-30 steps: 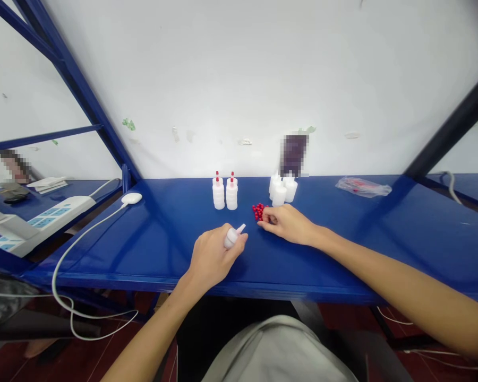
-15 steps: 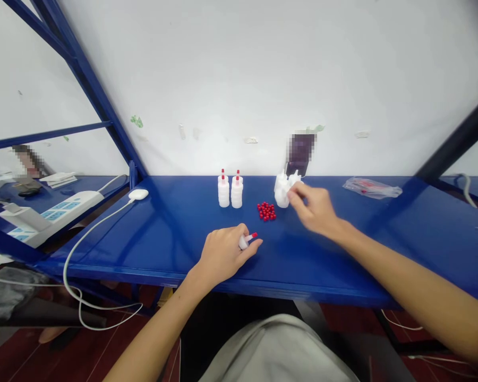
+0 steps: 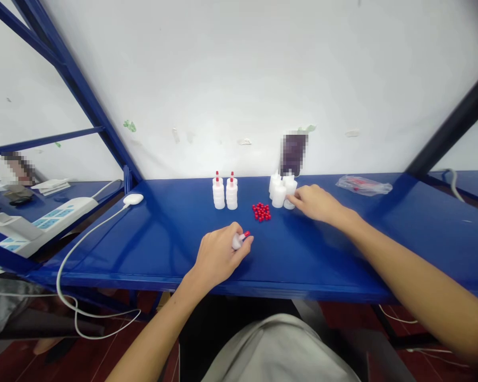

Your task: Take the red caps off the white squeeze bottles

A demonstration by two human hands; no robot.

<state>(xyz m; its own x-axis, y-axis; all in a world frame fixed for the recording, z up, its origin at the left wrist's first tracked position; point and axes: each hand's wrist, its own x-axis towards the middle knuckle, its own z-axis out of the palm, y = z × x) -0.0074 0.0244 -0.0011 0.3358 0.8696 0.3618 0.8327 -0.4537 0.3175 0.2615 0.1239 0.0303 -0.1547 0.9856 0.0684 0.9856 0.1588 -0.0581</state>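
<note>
My left hand [image 3: 219, 253] is wrapped around a small white squeeze bottle [image 3: 238, 241] with a red-tipped nozzle, which points up and to the right above the table. My right hand [image 3: 316, 204] reaches to a cluster of white bottles [image 3: 279, 195] without red tips, its thumb and fingers closed on the rightmost white bottle [image 3: 289, 203]. Between the hands lies a loose patch of small red caps [image 3: 261, 212]. Several upright white bottles with red tips [image 3: 219, 195] stand grouped to the left of the caps.
The blue tabletop [image 3: 163, 239] meets a white wall. A dark, blurred-out phone-like object [image 3: 293, 154] leans there behind the bottles. At right lies a clear plastic bag [image 3: 364, 185] with red bits. A white cable plug [image 3: 133, 199] and power strip [image 3: 59, 217] are at left.
My right hand has lowered slightly at the right side of the white bottle cluster. My left hand keeps its hold on the red-tipped bottle. The whole view has shifted a little.
</note>
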